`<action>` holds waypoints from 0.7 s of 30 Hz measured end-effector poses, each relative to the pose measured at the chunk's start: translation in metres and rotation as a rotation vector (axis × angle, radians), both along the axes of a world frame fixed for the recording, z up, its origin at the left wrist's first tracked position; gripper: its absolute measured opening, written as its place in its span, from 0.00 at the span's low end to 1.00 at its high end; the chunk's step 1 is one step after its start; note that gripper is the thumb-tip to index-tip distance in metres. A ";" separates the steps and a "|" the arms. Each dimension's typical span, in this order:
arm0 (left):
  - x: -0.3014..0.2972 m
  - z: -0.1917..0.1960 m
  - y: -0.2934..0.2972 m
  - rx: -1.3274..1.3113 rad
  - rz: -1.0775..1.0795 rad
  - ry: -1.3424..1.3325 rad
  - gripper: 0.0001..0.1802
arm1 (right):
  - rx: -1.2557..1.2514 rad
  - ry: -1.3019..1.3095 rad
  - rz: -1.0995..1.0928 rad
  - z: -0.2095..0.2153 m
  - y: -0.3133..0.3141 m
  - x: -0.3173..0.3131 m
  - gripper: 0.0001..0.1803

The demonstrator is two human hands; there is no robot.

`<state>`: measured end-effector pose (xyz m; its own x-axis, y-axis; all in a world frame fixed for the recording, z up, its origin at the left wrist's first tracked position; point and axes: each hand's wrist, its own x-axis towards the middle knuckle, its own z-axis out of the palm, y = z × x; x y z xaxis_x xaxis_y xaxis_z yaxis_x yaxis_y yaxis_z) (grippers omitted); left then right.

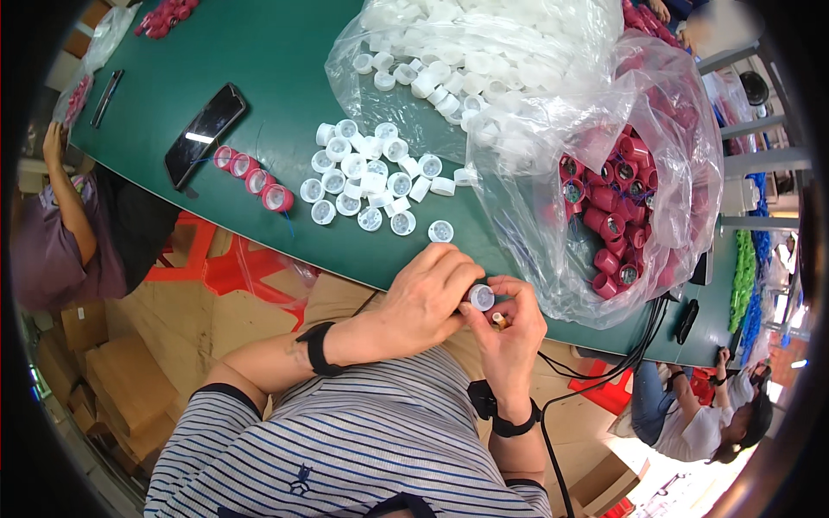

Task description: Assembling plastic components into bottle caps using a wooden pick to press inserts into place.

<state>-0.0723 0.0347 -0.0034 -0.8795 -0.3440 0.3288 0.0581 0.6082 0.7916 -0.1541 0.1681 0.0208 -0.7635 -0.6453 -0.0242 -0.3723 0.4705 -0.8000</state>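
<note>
Lying at left: I see a black phone (pixel 205 135) on the green table (pixel 285 86).
Red cup row: four stand just right of the phone (pixel 243 166).
White caps: scattered mid-table (pixel 374 182).
Left hand: (pixel 427 289) fingers bent close together at the held cap's left side; I cannot tell whether they pinch it.
Held cap: pale, round (pixel 482 298), between both hands at the near edge.
Right hand: (pixel 515 324) thumb and forefinger pinch the cap, above a small tan-tipped piece (pixel 498 320).
Right bag: clear plastic (pixel 527 233), holding red cups (pixel 630 181).
</note>
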 end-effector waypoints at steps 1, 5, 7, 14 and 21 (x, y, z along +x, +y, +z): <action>-0.002 -0.003 0.002 0.007 0.010 0.005 0.25 | -0.003 0.018 0.006 -0.001 0.000 0.000 0.22; -0.004 -0.012 0.002 0.015 -0.014 0.027 0.22 | 0.109 -0.116 -0.014 0.009 0.001 -0.002 0.26; -0.005 -0.013 0.001 0.035 -0.008 0.043 0.21 | 0.087 -0.089 0.040 0.018 0.001 -0.009 0.28; 0.001 -0.008 -0.003 0.175 -0.033 -0.008 0.24 | 0.071 0.071 0.271 0.020 -0.004 -0.020 0.30; 0.004 -0.013 -0.005 0.223 -0.034 -0.001 0.30 | 0.103 0.194 0.380 0.020 -0.002 -0.025 0.23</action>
<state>-0.0684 0.0299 -0.0163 -0.8922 -0.3782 0.2467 0.0745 0.4155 0.9065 -0.1790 0.1656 0.0405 -0.4690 -0.8830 0.0178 -0.6733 0.3445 -0.6542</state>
